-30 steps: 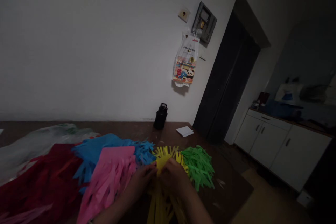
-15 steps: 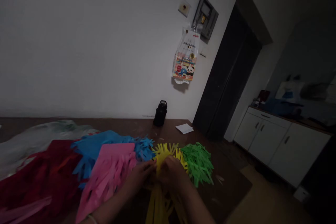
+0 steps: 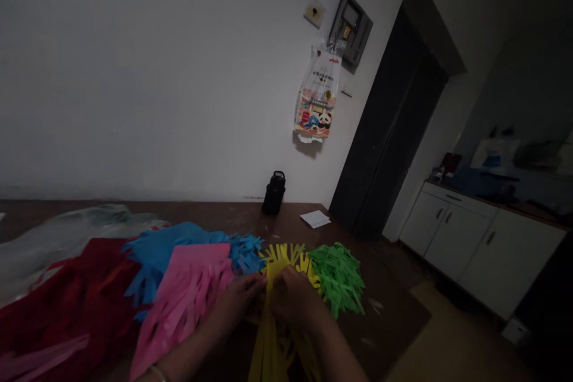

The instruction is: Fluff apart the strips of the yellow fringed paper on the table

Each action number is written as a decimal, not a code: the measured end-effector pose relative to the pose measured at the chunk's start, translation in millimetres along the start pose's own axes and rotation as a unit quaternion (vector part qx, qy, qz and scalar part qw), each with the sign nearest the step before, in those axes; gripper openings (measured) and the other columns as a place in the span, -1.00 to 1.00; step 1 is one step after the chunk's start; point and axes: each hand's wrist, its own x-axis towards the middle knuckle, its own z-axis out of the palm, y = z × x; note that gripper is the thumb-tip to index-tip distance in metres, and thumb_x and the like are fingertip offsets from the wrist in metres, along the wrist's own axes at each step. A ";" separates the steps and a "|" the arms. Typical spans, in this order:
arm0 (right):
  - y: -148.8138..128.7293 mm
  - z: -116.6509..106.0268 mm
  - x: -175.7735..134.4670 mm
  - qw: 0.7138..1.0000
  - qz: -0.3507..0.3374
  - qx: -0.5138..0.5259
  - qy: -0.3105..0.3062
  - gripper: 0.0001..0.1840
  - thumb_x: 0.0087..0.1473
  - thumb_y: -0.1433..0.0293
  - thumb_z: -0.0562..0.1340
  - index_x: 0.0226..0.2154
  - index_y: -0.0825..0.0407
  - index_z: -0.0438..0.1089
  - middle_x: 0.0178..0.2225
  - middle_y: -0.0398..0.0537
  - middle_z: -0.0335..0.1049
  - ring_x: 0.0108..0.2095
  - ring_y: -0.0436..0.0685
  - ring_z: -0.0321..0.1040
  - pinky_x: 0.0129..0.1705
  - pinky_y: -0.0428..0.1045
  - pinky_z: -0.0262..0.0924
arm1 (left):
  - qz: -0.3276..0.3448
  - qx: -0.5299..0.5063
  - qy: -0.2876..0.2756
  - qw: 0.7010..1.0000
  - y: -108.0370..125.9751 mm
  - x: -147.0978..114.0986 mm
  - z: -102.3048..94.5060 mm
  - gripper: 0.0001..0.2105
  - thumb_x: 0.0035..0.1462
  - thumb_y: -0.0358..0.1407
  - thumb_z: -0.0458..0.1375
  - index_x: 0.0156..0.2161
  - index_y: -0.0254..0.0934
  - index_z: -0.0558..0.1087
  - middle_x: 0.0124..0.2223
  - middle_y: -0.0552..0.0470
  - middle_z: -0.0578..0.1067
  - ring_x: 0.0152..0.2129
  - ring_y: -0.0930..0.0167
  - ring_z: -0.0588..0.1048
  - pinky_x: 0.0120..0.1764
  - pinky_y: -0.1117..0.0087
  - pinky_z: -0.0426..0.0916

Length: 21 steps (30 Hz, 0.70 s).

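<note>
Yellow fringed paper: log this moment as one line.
left hand: on yellow fringed paper | right hand: pinching it | pink fringed paper: left | green fringed paper: right

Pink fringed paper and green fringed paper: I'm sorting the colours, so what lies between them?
In the head view, yellow fringed paper lies between pink fringed paper and green fringed paper, with the left hand and right hand on it.

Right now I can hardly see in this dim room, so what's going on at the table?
A person's left hand and right hand both pinch a yellow fringed paper on the brown table. Pink fringed paper, blue and dark red lie to the left, green to the right. A black bottle stands by the wall.
</note>
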 end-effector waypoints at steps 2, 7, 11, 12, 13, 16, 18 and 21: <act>2.6 1.6 -0.4 1.000 -0.003 0.004 0.004 -0.72 -0.08 0.50 0.30 -0.25 -0.02 0.33 -0.23 -0.13 0.42 -0.21 0.15 0.40 -0.17 0.01 0.10 | 0.006 -0.006 -0.010 1.000 0.5 -0.2 -0.2 -0.66 0.20 0.00 0.16 -0.31 -0.29 0.47 -0.37 0.11 0.52 -0.44 0.42 0.51 -0.30 0.30 0.42; 4.1 3.0 2.6 1.000 -0.016 0.014 0.017 -0.84 0.00 0.56 0.28 -0.38 0.00 0.35 -0.30 -0.16 0.43 -0.23 0.11 0.38 -0.17 -0.01 0.06 | 0.007 0.003 -0.017 1.000 2.6 -1.0 -1.4 -0.64 0.16 0.03 0.16 -0.37 -0.27 0.44 -0.46 0.16 0.44 -0.53 0.46 0.44 -0.39 0.35 0.36; 3.3 -3.1 6.5 0.998 -0.010 0.031 0.055 -0.80 0.02 0.61 0.22 -0.49 0.02 0.28 -0.41 -0.20 0.37 -0.36 0.03 0.32 -0.29 -0.06 0.03 | 0.007 0.021 -0.002 1.000 6.3 -4.7 -0.3 -0.61 0.14 0.08 0.12 -0.37 -0.25 0.42 -0.47 0.15 0.43 -0.54 0.45 0.42 -0.42 0.36 0.33; 3.4 -4.7 7.4 0.997 -0.006 0.036 0.067 -0.79 0.00 0.62 0.21 -0.51 0.01 0.26 -0.43 -0.20 0.35 -0.38 0.02 0.30 -0.32 -0.07 0.02 | 0.009 0.029 0.005 1.000 8.2 -6.2 0.5 -0.61 0.13 0.08 0.11 -0.38 -0.25 0.41 -0.47 0.15 0.42 -0.54 0.45 0.42 -0.42 0.36 0.32; 3.5 -5.9 8.2 0.996 -0.004 0.040 0.079 -0.78 -0.01 0.63 0.20 -0.52 0.01 0.24 -0.45 -0.20 0.33 -0.40 0.02 0.28 -0.34 -0.08 0.02 | 0.013 0.041 0.012 0.999 10.5 -7.7 1.6 -0.62 0.13 0.07 0.09 -0.38 -0.24 0.41 -0.47 0.15 0.42 -0.53 0.44 0.42 -0.42 0.36 0.31; 4.8 -5.5 10.5 0.993 -0.004 0.051 0.107 -0.77 -0.05 0.63 0.18 -0.54 0.00 0.20 -0.49 -0.21 0.29 -0.42 0.03 0.27 -0.36 -0.09 0.04 | 0.029 0.089 0.035 0.995 18.5 -11.5 5.2 -0.68 0.10 0.02 0.08 -0.42 -0.21 0.38 -0.48 0.15 0.40 -0.50 0.40 0.42 -0.41 0.37 0.28; 6.3 -2.3 11.6 0.991 -0.009 0.056 0.120 -0.76 -0.11 0.63 0.17 -0.55 -0.02 0.18 -0.51 -0.22 0.28 -0.43 0.03 0.27 -0.37 -0.09 0.05 | 0.044 0.127 0.056 0.989 22.8 -12.4 7.0 -0.72 0.07 -0.02 0.09 -0.46 -0.18 0.33 -0.51 0.17 0.38 -0.50 0.37 0.41 -0.42 0.38 0.24; 9.1 2.0 12.1 0.989 -0.011 0.056 0.135 -0.74 -0.23 0.65 0.15 -0.57 -0.03 0.14 -0.52 -0.23 0.26 -0.44 0.03 0.26 -0.37 -0.10 0.08 | 0.073 0.182 0.083 0.977 24.7 -12.0 7.5 -0.75 0.05 -0.06 0.06 -0.51 -0.16 0.29 -0.52 0.14 0.38 -0.49 0.33 0.40 -0.41 0.36 0.21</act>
